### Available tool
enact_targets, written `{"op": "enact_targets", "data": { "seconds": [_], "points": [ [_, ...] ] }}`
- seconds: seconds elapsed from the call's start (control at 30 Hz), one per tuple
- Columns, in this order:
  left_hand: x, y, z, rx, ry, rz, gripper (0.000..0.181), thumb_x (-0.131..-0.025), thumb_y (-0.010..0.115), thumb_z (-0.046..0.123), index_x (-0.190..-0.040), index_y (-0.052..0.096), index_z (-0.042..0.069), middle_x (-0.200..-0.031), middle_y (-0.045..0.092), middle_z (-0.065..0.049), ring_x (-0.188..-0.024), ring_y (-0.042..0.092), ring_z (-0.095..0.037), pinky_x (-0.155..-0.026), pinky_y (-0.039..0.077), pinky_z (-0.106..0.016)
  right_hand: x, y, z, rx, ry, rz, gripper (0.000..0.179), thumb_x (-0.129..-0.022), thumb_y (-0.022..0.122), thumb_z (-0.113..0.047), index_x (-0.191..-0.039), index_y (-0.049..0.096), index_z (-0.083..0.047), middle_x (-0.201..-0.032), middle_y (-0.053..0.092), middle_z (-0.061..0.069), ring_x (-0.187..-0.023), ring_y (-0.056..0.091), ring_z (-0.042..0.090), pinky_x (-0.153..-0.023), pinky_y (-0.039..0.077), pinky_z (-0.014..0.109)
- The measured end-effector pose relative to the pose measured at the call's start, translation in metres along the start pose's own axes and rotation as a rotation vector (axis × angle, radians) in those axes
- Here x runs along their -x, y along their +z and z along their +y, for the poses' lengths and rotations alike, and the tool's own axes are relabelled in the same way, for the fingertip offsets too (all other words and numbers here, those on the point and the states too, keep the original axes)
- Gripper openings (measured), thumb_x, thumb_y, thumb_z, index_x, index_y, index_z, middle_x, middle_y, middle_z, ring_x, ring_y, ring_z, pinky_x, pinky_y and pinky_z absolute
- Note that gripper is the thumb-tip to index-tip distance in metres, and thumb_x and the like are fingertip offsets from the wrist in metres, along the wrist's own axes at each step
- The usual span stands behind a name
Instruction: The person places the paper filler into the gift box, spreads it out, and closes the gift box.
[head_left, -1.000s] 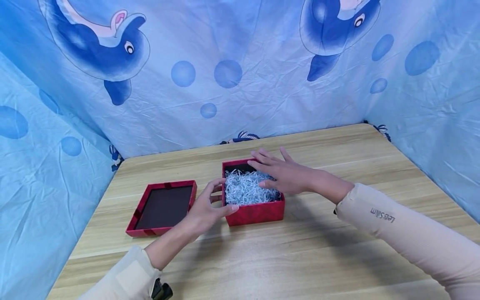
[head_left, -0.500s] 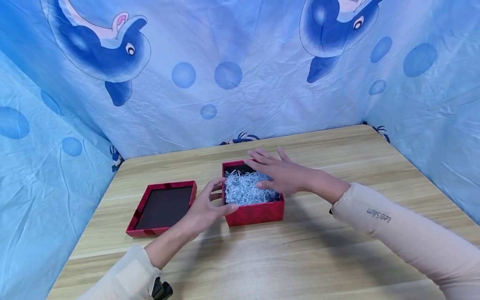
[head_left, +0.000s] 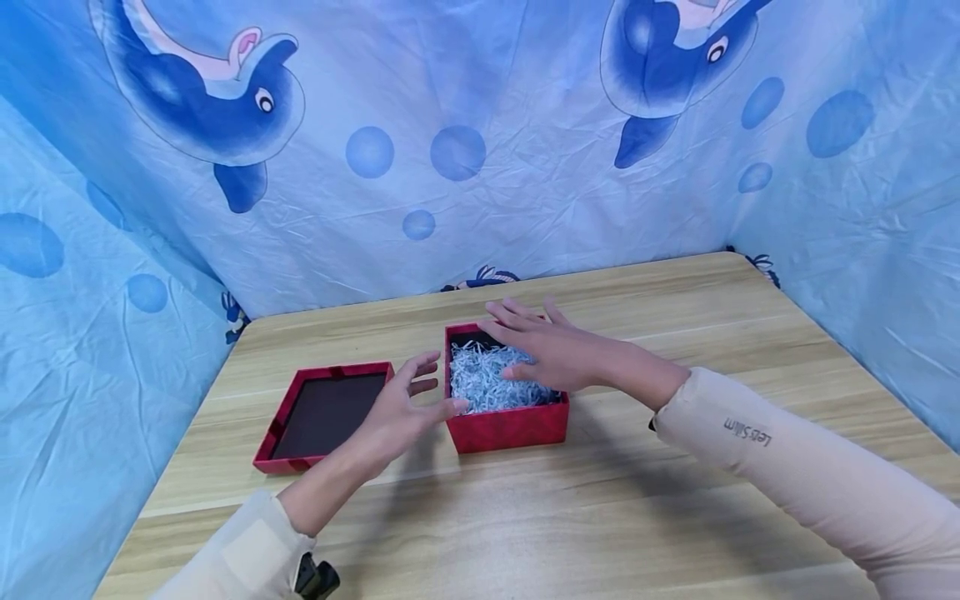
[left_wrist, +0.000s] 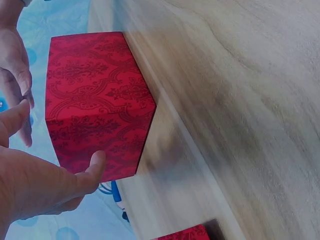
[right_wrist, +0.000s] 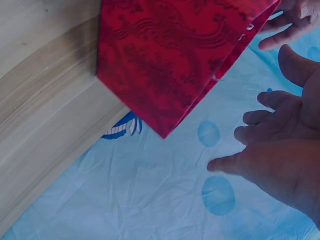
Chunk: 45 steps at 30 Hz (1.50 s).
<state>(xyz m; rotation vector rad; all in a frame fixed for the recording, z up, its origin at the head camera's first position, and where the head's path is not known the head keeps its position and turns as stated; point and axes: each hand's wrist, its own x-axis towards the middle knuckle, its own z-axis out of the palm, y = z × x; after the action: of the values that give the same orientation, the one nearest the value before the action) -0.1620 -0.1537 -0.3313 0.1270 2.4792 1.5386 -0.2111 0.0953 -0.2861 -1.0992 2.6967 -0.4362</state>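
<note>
A red patterned gift box [head_left: 512, 430] stands uncovered in the middle of the table, filled with pale blue shredded paper [head_left: 480, 379]. My right hand [head_left: 555, 354] hovers palm down over the box's right half, fingers spread, hiding part of the paper. To the left of the box is my left hand [head_left: 397, 414], fingers slightly bent and parted; it holds nothing. In the left wrist view its fingers [left_wrist: 90, 172] appear in front of the red side wall [left_wrist: 100, 95]. The right wrist view has the right hand [right_wrist: 285, 135] beyond the box's upper edge.
The red lid [head_left: 330, 412] lies upside down to the left of the box, dark inside facing up. A wooden table [head_left: 525, 525] carries both. Behind and at the sides hangs a blue curtain [head_left: 525, 217] printed with dolphins.
My left hand has drawn back a little to the left from the box's wall. My right hand has shifted slightly left over the paper. Box and lid have stayed put.
</note>
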Motion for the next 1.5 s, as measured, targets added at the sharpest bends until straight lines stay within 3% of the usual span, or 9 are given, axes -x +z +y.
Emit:
{"op": "enact_targets", "data": {
  "seconds": [0.2,0.4,0.53,0.63,0.77,0.9,1.13,1.27,1.5],
  "points": [
    [-0.001,-0.009,0.003,-0.011,-0.004,0.040,0.072,-0.088,0.068,0.041,-0.147,0.032,0.017,-0.150,0.035,-0.007,-0.136,0.036,-0.032,-0.105,0.038,-0.053,-0.007,0.000,-0.012,-0.108,0.005,-0.023,0.073,-0.098,0.051,-0.040,-0.155,0.007,-0.027,-0.162,-0.003,0.000,-0.147,-0.010,0.021,-0.116,0.003,0.054],
    [-0.001,-0.016,0.006,-0.044,-0.029,0.058,0.070,-0.092,0.061,0.045,-0.148,0.031,0.017,-0.150,0.035,-0.008,-0.138,0.034,-0.032,-0.106,0.036,-0.052,-0.011,-0.003,-0.021,-0.126,0.033,-0.042,0.074,-0.098,0.052,-0.041,-0.155,0.006,-0.030,-0.162,-0.001,0.000,-0.147,-0.008,0.021,-0.117,0.008,0.051],
    [0.000,-0.024,0.004,-0.074,-0.025,0.081,0.071,-0.094,0.056,0.050,-0.149,0.030,0.013,-0.151,0.033,-0.010,-0.138,0.032,-0.032,-0.108,0.035,-0.051,-0.015,-0.002,-0.024,-0.204,0.038,-0.060,0.073,-0.098,0.051,-0.042,-0.155,0.007,-0.030,-0.162,0.003,-0.001,-0.148,0.001,0.018,-0.116,0.018,0.047],
    [0.000,-0.033,0.000,-0.143,-0.016,0.133,0.074,-0.095,0.048,0.057,-0.149,0.029,0.010,-0.150,0.032,-0.012,-0.138,0.032,-0.031,-0.110,0.031,-0.050,-0.018,-0.001,-0.028,-0.308,0.048,-0.082,0.071,-0.098,0.051,-0.044,-0.155,0.010,-0.030,-0.161,0.010,-0.004,-0.147,0.010,0.016,-0.115,0.025,0.044],
    [-0.001,-0.053,-0.002,-0.242,-0.062,0.180,0.080,-0.094,0.036,0.065,-0.151,0.026,0.009,-0.153,0.025,-0.017,-0.138,0.030,-0.034,-0.109,0.028,-0.054,-0.023,0.000,-0.039,-0.438,0.097,-0.094,0.068,-0.097,0.051,-0.046,-0.154,0.015,-0.034,-0.159,0.017,-0.008,-0.145,0.018,0.016,-0.112,0.030,0.046],
    [0.000,-0.072,-0.006,-0.285,-0.119,0.200,0.086,-0.094,0.029,0.069,-0.152,0.021,0.006,-0.154,0.017,-0.023,-0.138,0.026,-0.039,-0.109,0.026,-0.058,-0.029,0.001,-0.050,-0.587,0.117,-0.085,0.067,-0.097,0.051,-0.046,-0.154,0.017,-0.035,-0.158,0.022,-0.007,-0.144,0.023,0.017,-0.111,0.032,0.046],
    [0.002,-0.088,-0.015,-0.297,-0.193,0.226,0.090,-0.094,0.026,0.068,-0.152,0.014,0.001,-0.153,0.013,-0.029,-0.138,0.021,-0.044,-0.110,0.021,-0.060,-0.034,0.007,-0.064,-0.762,0.127,-0.089,0.067,-0.098,0.049,-0.047,-0.154,0.017,-0.030,-0.158,0.023,-0.005,-0.143,0.024,0.016,-0.113,0.028,0.042],
    [0.002,-0.098,-0.021,-0.355,-0.237,0.258,0.091,-0.094,0.024,0.068,-0.152,0.013,-0.002,-0.152,0.012,-0.032,-0.136,0.020,-0.047,-0.108,0.020,-0.064,-0.039,0.012,-0.075,-0.839,0.150,-0.073,0.067,-0.098,0.048,-0.048,-0.154,0.019,-0.027,-0.158,0.021,-0.007,-0.144,0.021,0.015,-0.114,0.027,0.041],
    [0.001,-0.121,-0.035,-0.456,-0.326,0.300,0.094,-0.093,0.023,0.069,-0.150,0.012,-0.006,-0.147,0.012,-0.037,-0.132,0.014,-0.055,-0.099,0.017,-0.073,-0.051,0.028,-0.106,-1.074,0.258,-0.078,0.070,-0.096,0.049,-0.050,-0.154,0.023,-0.020,-0.157,0.026,-0.002,-0.137,0.038,0.030,-0.111,0.031,0.046]
  ]
}}
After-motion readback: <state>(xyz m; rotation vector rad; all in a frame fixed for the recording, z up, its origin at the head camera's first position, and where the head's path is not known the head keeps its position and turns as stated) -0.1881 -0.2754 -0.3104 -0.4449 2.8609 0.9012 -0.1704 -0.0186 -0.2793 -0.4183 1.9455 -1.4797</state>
